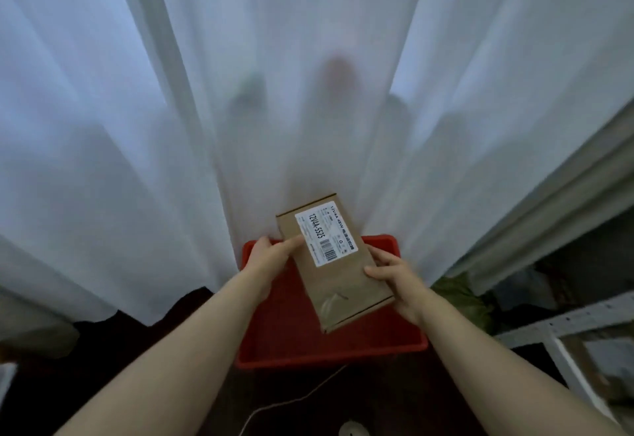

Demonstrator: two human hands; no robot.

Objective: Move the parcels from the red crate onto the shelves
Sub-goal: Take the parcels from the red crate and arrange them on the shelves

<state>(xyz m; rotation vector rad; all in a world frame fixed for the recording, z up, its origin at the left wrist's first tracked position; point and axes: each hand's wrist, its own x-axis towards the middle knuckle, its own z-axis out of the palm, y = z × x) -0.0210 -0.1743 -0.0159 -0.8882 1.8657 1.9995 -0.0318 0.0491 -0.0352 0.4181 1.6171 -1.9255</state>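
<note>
Parcel (343, 284) is a flat, oblong brown cardboard box, held up over the red crate (281, 329) w/ both hands, not touching it. It's tilted, far end leaning left & away from the person, top face toward the camera. White label (326, 233) covers most of the far half of that face: big print reads "12V4A-5525", w/ smaller lines too blurred to read & a barcode near the label's right side. Near half is bare cardboard w/ a shiny strip of clear tape by the closing flap; edges look crisp, no dents visible. L hand (267, 257) grips the left long edge, thumb lying on top beside the label. R hand (394, 274) grips the right long edge lower down, fingers curled onto the top face. Hands are apart, one per side. Crate sits on dark floor against a white sheer curtain (308, 92). Pale metal shelf frame (562, 322) stands at right, well apart from the parcel. A thin light cable (302, 398) trails on the floor near the crate's front rim.
</note>
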